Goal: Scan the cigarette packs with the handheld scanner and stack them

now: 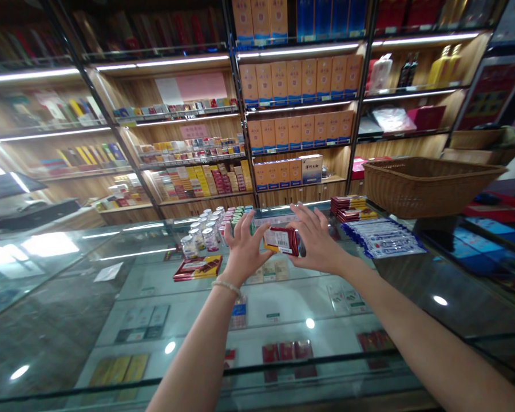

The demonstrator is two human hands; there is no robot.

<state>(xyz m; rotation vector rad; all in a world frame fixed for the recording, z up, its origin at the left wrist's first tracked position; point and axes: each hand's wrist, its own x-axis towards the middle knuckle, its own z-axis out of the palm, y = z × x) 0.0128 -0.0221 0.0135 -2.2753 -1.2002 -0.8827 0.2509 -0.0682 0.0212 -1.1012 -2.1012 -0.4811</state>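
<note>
A small red-and-yellow snack packet (280, 241) with a white barcode label is held up over the glass counter. My left hand (245, 252) pinches its left end between thumb and fingers, the other fingers raised. My right hand (320, 243) grips the right end, its thumb below and fingers above. To the left of my left hand, similar red-and-yellow packets (198, 268) lie in a low stack on the glass. Small clear jars with coloured contents (209, 237) stand in rows behind that stack. More red-and-yellow packets (347, 208) are piled beyond my right hand.
Blue-and-white packets (384, 237) lie fanned out at the right, with a wicker basket (429, 186) behind them. The glass counter (146, 274) has boxed goods under its top. Shelves with orange boxes (300, 80) and small packs line the wall.
</note>
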